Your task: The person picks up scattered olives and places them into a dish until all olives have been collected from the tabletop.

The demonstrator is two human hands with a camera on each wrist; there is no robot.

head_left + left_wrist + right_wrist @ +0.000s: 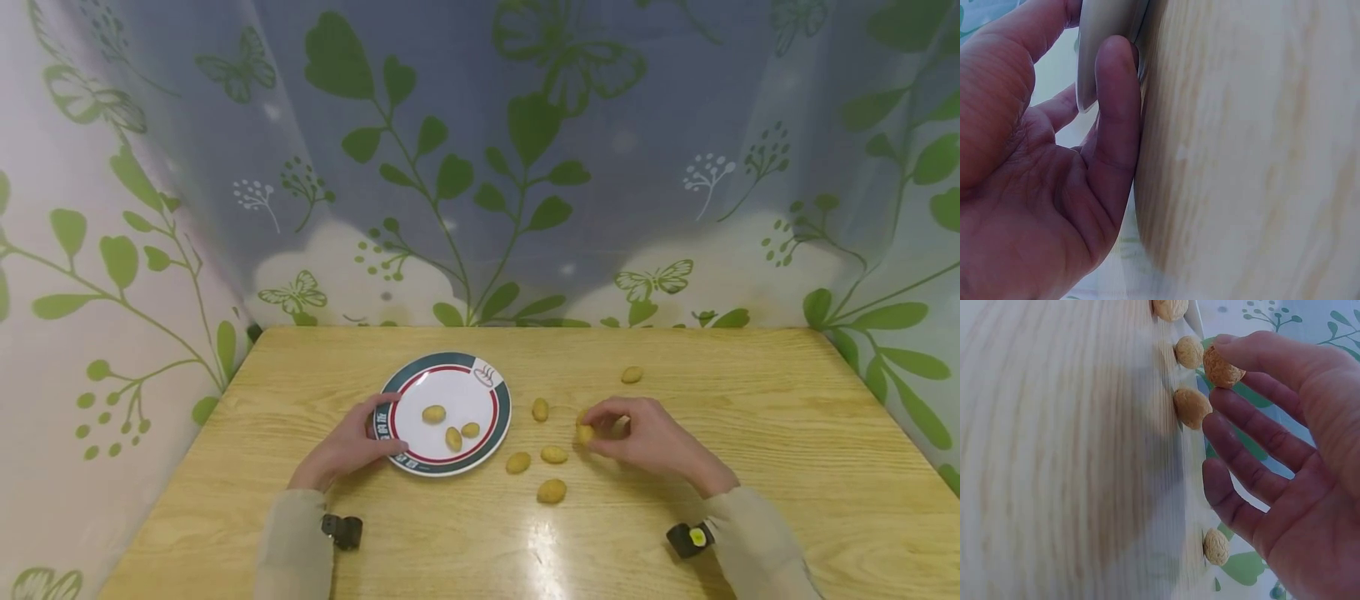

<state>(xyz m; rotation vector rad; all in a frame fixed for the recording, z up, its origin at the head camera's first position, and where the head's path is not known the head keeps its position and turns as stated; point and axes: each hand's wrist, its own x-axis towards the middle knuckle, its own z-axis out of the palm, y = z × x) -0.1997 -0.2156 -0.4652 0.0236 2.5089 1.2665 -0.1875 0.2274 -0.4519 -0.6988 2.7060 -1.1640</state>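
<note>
In the head view, the left hand (348,443) holds the edge of a plate (461,390), left of the middle in the lower half. Three small nuts (433,414) sit on it. Right of the middle, the right hand (651,435) pinches one nut (584,434). Five loose nuts (554,455) lie on the wooden table (787,400) near that hand.

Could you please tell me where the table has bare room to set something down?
The wooden table is bare to the right of the right hand, left of the plate and left hand, and between the sleeves, on the near side of the nut-like pieces. It is crowded between plate and right hand, where several of them lie.
</note>
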